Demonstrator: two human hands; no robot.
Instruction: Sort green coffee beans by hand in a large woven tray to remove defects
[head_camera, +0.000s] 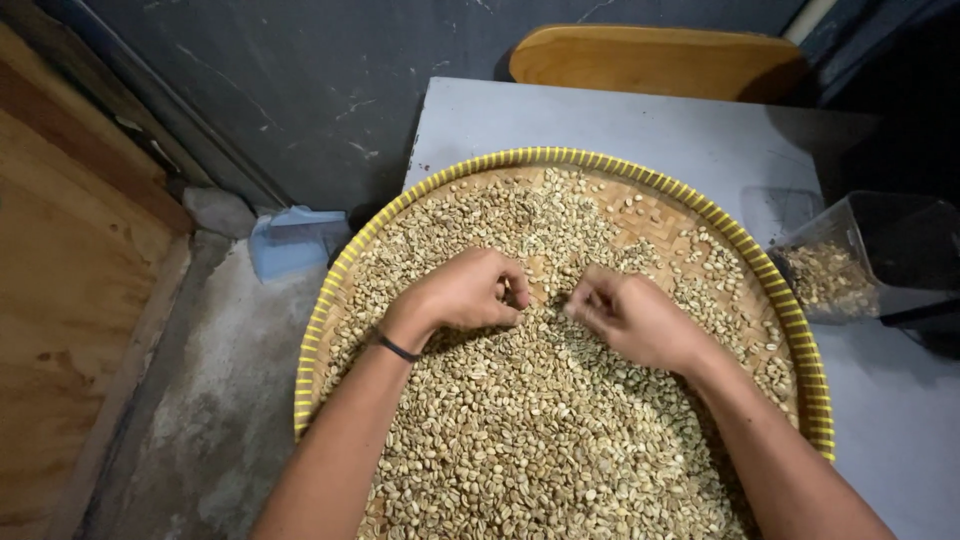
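Hands (470, 290) (632, 318) lay curled, fingertips pinched, on pale beans (540, 440) heaped along the near-to-far axis of the round woven tray (640, 175); what they pinched stayed hidden.

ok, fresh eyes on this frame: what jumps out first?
A big round woven tray with a yellow rim fills the middle, heaped with pale green beans. Both hands sit curled on the beans at its centre, left hand with a dark wristband, right hand beside it. A clear tub with more beans stands at the tray's right edge.
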